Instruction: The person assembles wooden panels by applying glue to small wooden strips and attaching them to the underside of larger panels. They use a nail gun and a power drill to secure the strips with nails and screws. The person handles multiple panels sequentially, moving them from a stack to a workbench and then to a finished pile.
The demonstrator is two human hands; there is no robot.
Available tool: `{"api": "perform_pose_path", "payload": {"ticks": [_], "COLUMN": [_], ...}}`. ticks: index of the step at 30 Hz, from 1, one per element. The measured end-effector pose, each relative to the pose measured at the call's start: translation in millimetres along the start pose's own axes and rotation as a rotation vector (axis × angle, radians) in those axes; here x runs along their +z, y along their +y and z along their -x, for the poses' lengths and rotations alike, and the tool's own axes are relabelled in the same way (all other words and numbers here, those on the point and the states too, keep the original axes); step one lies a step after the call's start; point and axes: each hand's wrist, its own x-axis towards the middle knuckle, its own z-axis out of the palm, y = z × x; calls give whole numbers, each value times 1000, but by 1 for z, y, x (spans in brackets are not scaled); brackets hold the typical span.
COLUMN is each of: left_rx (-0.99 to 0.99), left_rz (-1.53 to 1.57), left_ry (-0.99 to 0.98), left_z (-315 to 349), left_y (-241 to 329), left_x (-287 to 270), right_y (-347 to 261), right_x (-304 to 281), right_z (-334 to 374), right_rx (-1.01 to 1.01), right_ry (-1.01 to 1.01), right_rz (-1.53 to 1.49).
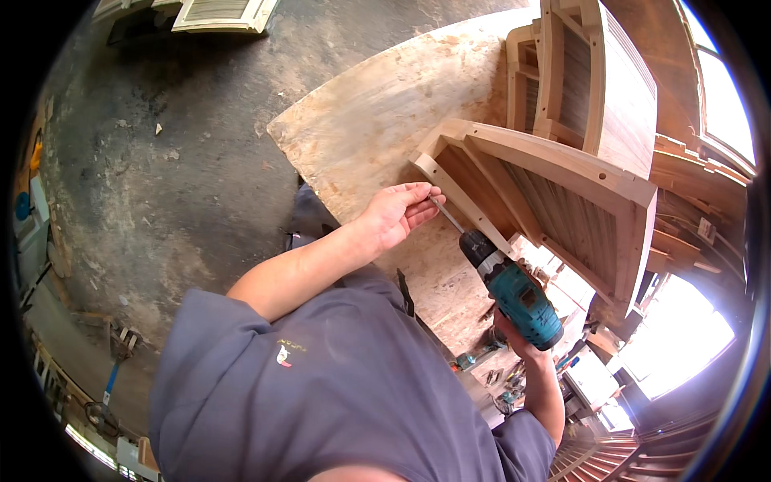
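A teal and black cordless drill (520,296) is in the grip of my right hand (514,334), its long thin bit (451,217) pointing up and left. At the bit's tip, the fingers of my left hand (392,218) are pinched together; whatever small thing they hold is hidden. Both hands are beside a wooden cabinet frame (554,165), which lies on its side on the worktop. Its nearest rail (466,202) has small holes in it, and the bit's tip is close to that rail. Slatted panels show inside the frame.
The plywood worktop (361,120) has a corner at the left, above a stained concrete floor (185,161). Another wooden frame (598,72) stands behind the first. Assorted tools (502,394) lie at the lower right. A pale panelled piece (225,12) is at the far left.
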Motion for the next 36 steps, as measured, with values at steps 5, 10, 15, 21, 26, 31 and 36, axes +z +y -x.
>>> {"api": "perform_pose_path", "payload": {"ticks": [5,10,15,21,26,31,36], "left_rx": [-38,-119,-149,-166,485,1618,1114], "left_rz": [-4,158,167,-20,-1142,-1387,-1807], "left_ry": [28,8,-16,-4,38,-470,-622], "left_z": [-15,-33,-44,-43,-23,-100,-127], "left_y": [-11,-10,-6,1,49,96,92], "left_x": [10,30,24,15,8,61,79], "right_y": [-39,-50,-68,-84,-95,-95,-98], "right_x": [-7,-15,-21,-18,-25,-25,-21], "right_z": [-20,-44,-67,-96,-118,-119,-123], "right_rx": [-112,-8,110,54,-53,-38,7], "right_ry": [5,-15,-72,-126,-253,-260,-275], "right_rz": [142,129,124,129,252,291,301]}}
